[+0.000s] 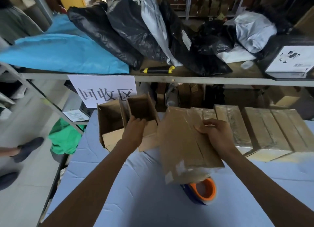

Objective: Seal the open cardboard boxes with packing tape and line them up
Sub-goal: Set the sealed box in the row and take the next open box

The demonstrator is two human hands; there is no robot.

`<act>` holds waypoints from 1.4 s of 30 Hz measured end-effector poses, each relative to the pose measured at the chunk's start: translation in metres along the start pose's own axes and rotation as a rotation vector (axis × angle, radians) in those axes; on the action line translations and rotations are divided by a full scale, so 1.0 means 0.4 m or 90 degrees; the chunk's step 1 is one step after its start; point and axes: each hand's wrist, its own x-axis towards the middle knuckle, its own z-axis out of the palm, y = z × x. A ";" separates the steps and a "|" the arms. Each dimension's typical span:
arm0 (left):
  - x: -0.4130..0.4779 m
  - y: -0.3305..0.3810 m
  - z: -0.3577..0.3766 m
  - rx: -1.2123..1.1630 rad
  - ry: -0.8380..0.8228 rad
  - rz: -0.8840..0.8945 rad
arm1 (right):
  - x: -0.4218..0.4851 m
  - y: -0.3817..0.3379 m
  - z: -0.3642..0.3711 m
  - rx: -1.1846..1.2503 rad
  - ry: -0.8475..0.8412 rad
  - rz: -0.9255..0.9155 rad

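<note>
Right grip grasps the far edge of a taped cardboard box, tilted above the blue-covered surface; left grip curls over the near wall of an open cardboard box, with a second open box touching it on the left. Behind, a metal shelf carries black plastic bags, a blue bag and a white box. Sealed boxes sit in a row to the right. A paper sign hangs from the shelf behind the open boxes. An orange tape dispenser lies partly hidden under the tilted box. A yellow-and-black utility knife rests on the shelf edge.
</note>
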 end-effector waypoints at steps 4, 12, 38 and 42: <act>-0.012 -0.017 -0.008 -0.011 -0.016 -0.046 | 0.018 0.005 -0.045 0.007 -0.018 0.035; 0.007 0.131 -0.036 -0.407 0.104 -0.086 | 0.096 0.011 0.055 0.005 0.043 0.004; 0.132 0.233 0.134 -0.612 -0.196 -0.119 | 0.167 0.190 0.092 -0.423 -0.125 -0.136; 0.122 0.237 0.112 -0.497 -0.110 -0.038 | 0.160 0.186 0.090 -0.440 -0.127 -0.149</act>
